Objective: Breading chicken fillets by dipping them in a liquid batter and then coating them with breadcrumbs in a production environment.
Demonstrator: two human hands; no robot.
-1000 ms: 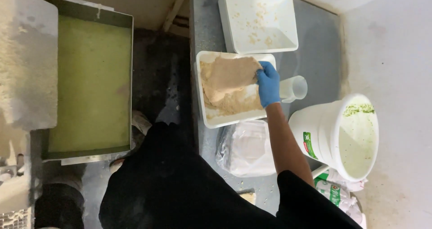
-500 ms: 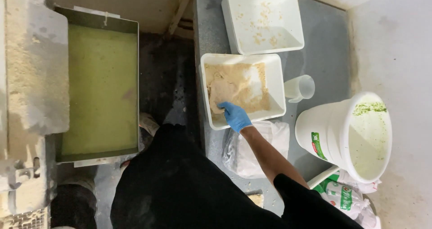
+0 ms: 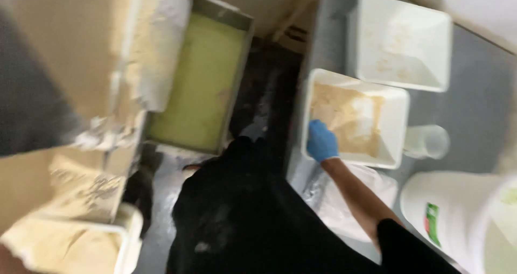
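Down by the near edge of the grey counter (image 3: pixel 479 112), the right hand (image 3: pixel 321 140), in a blue glove, rests on the rim of a white tub (image 3: pixel 396 115) of tan crumb; the blur hides how its fingers sit. Just beside stands a clear cup (image 3: pixel 428 141), nearer a white bucket (image 3: pixel 458 209). Farther back sits a second white tub (image 3: pixel 401 42). Off left lies a metal tray (image 3: pixel 202 83) of yellow-green liquid.

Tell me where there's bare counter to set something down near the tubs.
Bare grey counter lies right of the crumb tub, between the upper white tub and the clear cup. Around the gloved right hand, plastic bag and white bucket it is crowded.
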